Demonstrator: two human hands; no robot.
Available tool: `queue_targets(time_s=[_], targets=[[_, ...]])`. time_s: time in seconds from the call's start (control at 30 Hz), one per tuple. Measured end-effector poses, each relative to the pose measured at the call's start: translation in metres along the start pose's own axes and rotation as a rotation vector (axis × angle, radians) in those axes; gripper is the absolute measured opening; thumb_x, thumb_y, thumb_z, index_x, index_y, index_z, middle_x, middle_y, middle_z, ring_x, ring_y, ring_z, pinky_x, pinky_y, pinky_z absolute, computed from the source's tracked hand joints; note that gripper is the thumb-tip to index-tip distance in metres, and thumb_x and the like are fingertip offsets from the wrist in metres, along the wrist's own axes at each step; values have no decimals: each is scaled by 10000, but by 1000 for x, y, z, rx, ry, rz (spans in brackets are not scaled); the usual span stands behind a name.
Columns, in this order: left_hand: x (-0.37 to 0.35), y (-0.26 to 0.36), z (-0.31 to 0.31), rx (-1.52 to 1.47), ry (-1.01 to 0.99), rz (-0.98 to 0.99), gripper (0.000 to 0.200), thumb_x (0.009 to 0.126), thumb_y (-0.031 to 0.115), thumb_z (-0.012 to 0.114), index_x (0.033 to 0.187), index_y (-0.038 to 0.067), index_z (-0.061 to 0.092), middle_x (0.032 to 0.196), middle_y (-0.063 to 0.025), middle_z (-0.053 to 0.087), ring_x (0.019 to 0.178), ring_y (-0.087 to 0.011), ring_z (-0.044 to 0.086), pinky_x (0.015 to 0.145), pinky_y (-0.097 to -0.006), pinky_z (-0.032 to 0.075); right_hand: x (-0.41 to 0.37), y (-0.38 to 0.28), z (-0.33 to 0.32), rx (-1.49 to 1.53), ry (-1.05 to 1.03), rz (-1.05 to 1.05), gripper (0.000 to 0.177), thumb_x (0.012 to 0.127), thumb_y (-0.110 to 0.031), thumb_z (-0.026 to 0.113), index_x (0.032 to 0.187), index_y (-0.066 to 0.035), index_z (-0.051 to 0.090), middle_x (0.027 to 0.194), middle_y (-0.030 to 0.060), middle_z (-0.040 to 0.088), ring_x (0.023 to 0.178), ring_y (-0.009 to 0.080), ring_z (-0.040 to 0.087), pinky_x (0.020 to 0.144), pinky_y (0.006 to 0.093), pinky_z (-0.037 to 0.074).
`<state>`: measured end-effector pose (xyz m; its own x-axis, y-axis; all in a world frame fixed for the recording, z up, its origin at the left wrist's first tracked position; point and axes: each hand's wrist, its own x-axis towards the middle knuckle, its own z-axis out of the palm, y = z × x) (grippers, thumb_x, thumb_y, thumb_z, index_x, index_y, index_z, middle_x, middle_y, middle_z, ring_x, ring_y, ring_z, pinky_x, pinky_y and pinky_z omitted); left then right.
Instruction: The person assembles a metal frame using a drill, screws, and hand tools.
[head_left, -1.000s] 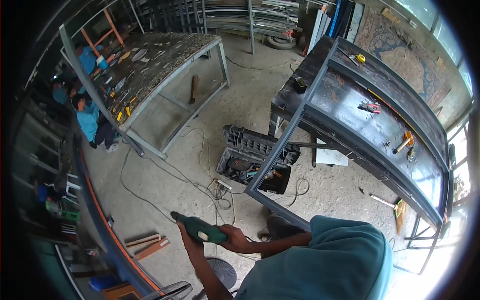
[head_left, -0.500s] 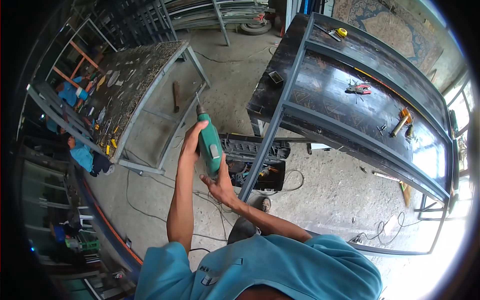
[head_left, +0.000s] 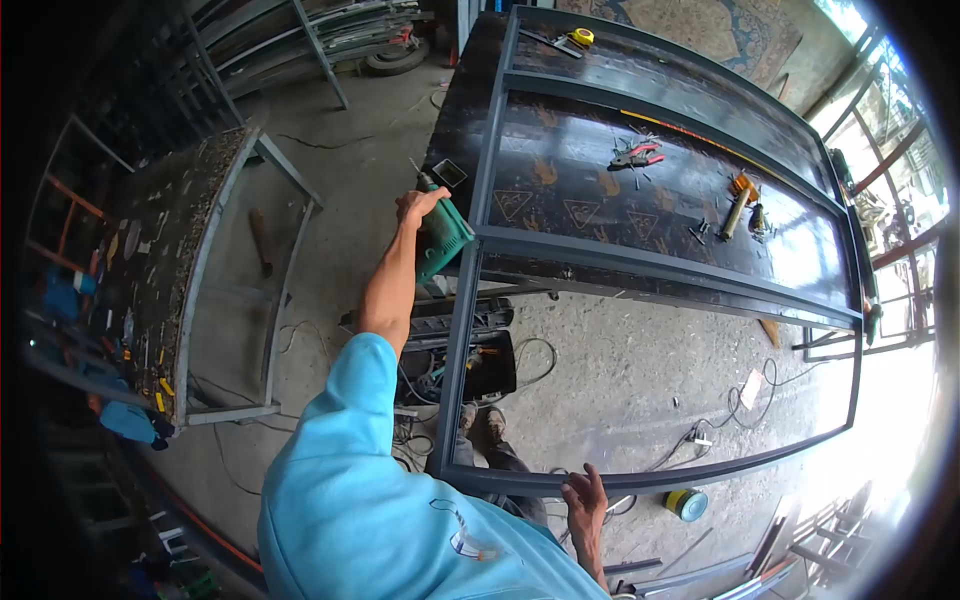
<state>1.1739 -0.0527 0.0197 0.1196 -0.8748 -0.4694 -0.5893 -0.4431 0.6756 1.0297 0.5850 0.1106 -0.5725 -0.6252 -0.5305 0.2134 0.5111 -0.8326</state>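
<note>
My left hand [head_left: 422, 203] is closed around a green power drill [head_left: 442, 238], held with its bit pointing up and away beside the dark workbench [head_left: 462, 105]. The drill overlaps the left bar of a large grey metal frame [head_left: 640, 258] in this view. A small open-topped square piece [head_left: 449, 173] lies on the bench just beyond the drill. Down at the frame's near bar, my right hand [head_left: 586, 500] has its fingers over the metal, gripping it. The frame lies partly on the bench, its near section reaching out over the floor.
Red-handled pliers [head_left: 637, 157], a yellow tape measure [head_left: 581, 37] and an orange-and-brass tool [head_left: 740, 205] lie on the bench. An open tool case [head_left: 490, 370], cables and a can [head_left: 687, 503] are on the floor. Another table [head_left: 170, 250] stands left, a person in blue [head_left: 128, 420] beside it.
My left hand has carried the drill forward to the bench edge. My right hand has left the drill and moved to the frame's near bar. The view has shifted right.
</note>
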Motion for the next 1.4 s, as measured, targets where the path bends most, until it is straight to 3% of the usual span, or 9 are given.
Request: queue_targets(time_s=[0.47,0.57,0.67,0.97,1.0,1.03,1.1,1.2,1.4], targets=[[39,6,19,564,-74,284,1113,566,877,540,1264,10,541,1425,-261,333,1328,-433,302,1020,-542,356,-32,42,64,88,156,238,565,809,-80,653,1323,-1,433,1095,196,616,852,188,602,773,301,493],[39,-6,-9,131,-463,175,957,760,764,485,1321,-10,435,1349,-199,416,1210,-331,454,855,-491,499,-36,47,56,36,217,172,549,806,-105,666,1297,15,453,1040,175,630,832,168,586,751,289,486],[34,-19,-15,-202,-322,121,642,913,578,440,1284,55,466,1305,-119,470,1118,-255,481,772,-400,506,-42,67,42,50,310,226,543,792,-79,650,1295,9,467,1016,173,643,831,167,600,745,281,485],[-5,-36,-37,117,-333,422,471,970,337,388,1388,120,392,1378,-142,448,1178,-285,487,850,-409,492,-74,141,29,61,442,359,578,776,-90,650,1306,19,448,981,181,648,756,182,614,663,287,510],[53,-69,-17,288,-253,679,498,978,363,341,1423,140,349,1435,-156,387,1288,-325,406,1012,-439,380,-81,146,29,47,451,369,590,771,-98,655,1311,13,444,954,167,652,756,187,622,659,289,526],[29,-58,-22,223,-291,596,530,978,426,291,1438,164,325,1449,-154,365,1334,-355,334,1104,-498,211,-84,146,31,75,511,371,590,771,-98,655,1311,13,444,954,167,652,756,187,622,659,289,526],[62,-77,-3,526,-72,612,606,961,530,203,1461,192,267,1458,-123,362,1330,-353,342,1091,-589,127,-85,142,36,-6,470,408,582,767,-95,655,1309,-11,459,1001,185,655,764,199,630,666,300,530],[47,-68,-6,68,-21,672,824,909,659,237,1434,27,294,1494,-183,263,1378,-359,233,1124,-421,186,-93,162,32,-41,521,416,563,774,-102,656,1302,-30,474,1041,190,654,801,211,642,671,315,532],[-3,-68,-29,-224,-59,446,912,849,739,295,1478,86,190,1542,-133,139,1410,-339,141,1134,-476,134,-122,183,8,-100,592,566,580,734,-131,687,1274,-21,506,1011,196,668,865,246,653,723,328,521]])
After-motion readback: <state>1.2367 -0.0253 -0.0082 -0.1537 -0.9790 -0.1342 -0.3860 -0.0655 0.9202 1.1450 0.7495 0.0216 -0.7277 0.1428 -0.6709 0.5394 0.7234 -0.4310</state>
